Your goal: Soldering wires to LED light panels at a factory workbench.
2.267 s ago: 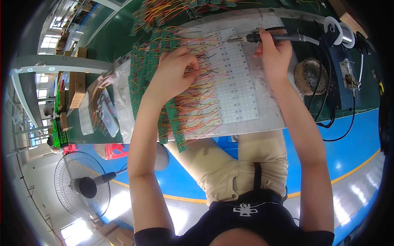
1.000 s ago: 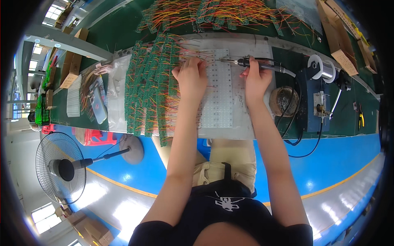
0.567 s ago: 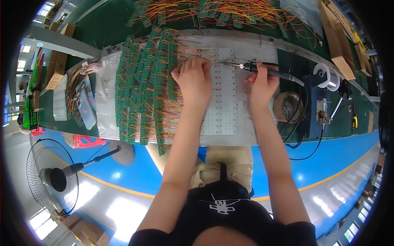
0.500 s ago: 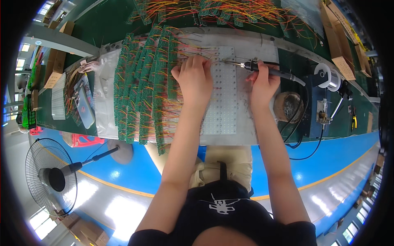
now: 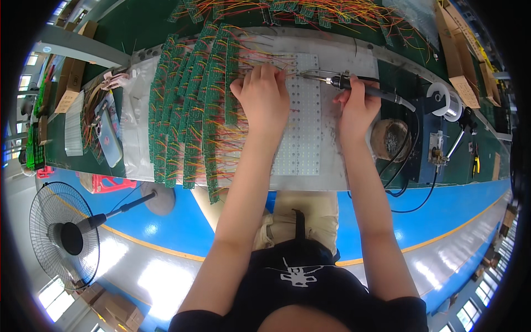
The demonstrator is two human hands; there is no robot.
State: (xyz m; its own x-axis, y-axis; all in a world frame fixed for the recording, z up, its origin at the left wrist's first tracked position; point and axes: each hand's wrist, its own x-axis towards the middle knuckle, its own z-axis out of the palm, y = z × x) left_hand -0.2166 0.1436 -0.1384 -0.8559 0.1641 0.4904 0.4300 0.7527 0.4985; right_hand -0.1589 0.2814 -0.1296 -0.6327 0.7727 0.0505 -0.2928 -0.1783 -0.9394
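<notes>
My right hand [image 5: 357, 108] is closed around the black handle of a soldering iron [image 5: 343, 83] with a thin curved metal tube along its tip. The iron points left, its tip over the upper part of a white perforated board [image 5: 307, 133] that lies flat. Just left of that tip, my left hand [image 5: 263, 99] is pinched on a thin wire [image 5: 291, 73]; its fingertips are partly hidden. Beside and under the left wrist lie rows of long green circuit boards [image 5: 191, 105] with red and yellow wires sticking out to the right.
On the right stand a solder spool [image 5: 444, 103], a round pot [image 5: 390, 141] and yellow-handled pliers [image 5: 476, 160]. More wired boards [image 5: 310, 14] lie along the back. A phone [image 5: 109, 141] rests at the left. Cardboard boxes [image 5: 459, 66] line the right edge; a fan [image 5: 72, 238] stands left.
The view has shifted slightly, so the bench sits a little higher. Both hands keep nearly the same place and grip, with the iron tip still beside the left fingertips.
</notes>
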